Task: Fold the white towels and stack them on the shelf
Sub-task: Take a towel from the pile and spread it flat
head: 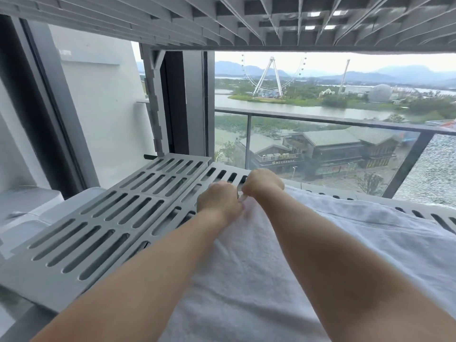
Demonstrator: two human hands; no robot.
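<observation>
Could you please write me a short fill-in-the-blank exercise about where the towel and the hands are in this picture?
1. The white towel lies spread over the ____ part of the slatted grey shelf.
2. The left hand and the right hand are close together at the towel's ____ edge.
3. The shelf's slots are uncovered on the ____ side.
4. Behind the shelf, a glass ____ fronts the river view.

Missing words: right; far; left; railing
</observation>
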